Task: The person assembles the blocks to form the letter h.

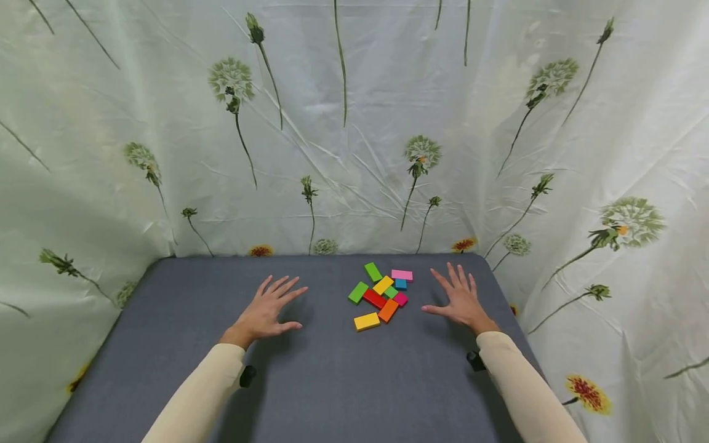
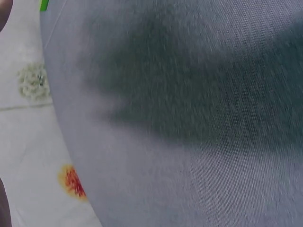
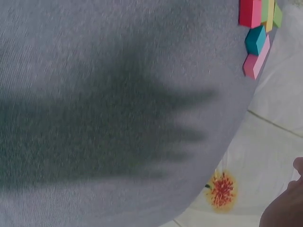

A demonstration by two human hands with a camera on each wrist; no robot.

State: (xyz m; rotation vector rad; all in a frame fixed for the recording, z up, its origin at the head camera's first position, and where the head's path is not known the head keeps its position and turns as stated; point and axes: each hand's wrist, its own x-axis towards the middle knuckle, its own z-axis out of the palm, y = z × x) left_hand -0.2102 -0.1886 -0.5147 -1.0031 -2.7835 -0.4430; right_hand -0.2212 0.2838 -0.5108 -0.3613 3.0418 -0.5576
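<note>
My left hand [image 1: 268,312] hovers over the table left of a loose cluster of coloured blocks, its fingers spread and holding nothing. On the other side of the cluster, my right hand [image 1: 461,303] hovers likewise with fingers apart. Among the blocks are a red block [image 1: 374,299], an orange block [image 1: 388,311], a yellow block [image 1: 367,322], a green block [image 1: 358,292], a blue block [image 1: 400,284] and a pink block [image 1: 402,275]. Some lie against or over one another. Neither hand touches them. The right wrist view shows the magenta block [image 3: 249,13] at its top edge.
A dark grey table [image 1: 321,381] carries the blocks, and both hands cast shadows on it. White cloth [image 1: 354,154] printed with dandelions hangs behind the table and along both sides. A dark wrist camera [image 1: 247,376] sits under the left sleeve; another [image 1: 475,361] is at the right.
</note>
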